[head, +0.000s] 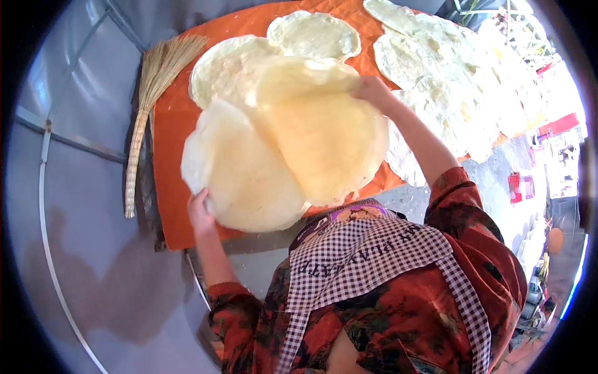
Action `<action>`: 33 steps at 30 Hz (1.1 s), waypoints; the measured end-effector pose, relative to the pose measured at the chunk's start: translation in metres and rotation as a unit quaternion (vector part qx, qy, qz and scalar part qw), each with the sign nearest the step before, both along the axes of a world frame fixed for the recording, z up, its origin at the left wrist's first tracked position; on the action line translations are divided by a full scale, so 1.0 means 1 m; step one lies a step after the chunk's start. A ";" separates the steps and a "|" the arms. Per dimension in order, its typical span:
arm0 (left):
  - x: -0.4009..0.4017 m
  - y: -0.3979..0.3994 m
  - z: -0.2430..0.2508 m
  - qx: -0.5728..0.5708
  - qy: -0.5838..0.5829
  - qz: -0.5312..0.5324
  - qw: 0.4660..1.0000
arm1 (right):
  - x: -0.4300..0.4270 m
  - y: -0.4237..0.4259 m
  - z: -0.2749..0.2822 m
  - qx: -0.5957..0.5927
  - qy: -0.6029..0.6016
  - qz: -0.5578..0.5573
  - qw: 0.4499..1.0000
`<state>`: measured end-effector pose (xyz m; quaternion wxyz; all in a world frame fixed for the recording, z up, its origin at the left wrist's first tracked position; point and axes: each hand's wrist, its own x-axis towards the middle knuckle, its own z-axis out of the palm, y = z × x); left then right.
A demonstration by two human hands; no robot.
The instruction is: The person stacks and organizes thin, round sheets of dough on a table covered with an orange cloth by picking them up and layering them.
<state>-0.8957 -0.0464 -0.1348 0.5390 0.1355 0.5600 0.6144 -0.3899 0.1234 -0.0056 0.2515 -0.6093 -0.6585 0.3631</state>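
Observation:
Broad, thin, pale-yellow flatbread sheets (pixel 322 135) span the space between my hands, over the near edge of an orange-covered table (pixel 170 187). Whether this is one creased piece or two overlapping ones, I cannot tell. My left hand (pixel 201 212) grips the lower left rim, with the thumb on the whitish side. The upper right edge is pinched by my right hand (pixel 373 93), its fingertips partly hidden by the sheet. Just beyond lie a round flatbread (pixel 224 65) and another flatbread (pixel 313 35), flat on the orange cloth.
More flatbreads (pixel 434 61) overlap across the table's right side, some hanging past its front edge. A straw hand broom (pixel 152 89) leans between the table's left side and a grey sheet wall (pixel 84 187). Red plastic items (pixel 515 187) stand in bright light at right.

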 end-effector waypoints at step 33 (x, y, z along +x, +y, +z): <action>0.169 -0.008 0.294 -0.004 0.066 0.008 0.998 | -0.056 -0.114 0.152 -0.031 0.155 0.348 0.924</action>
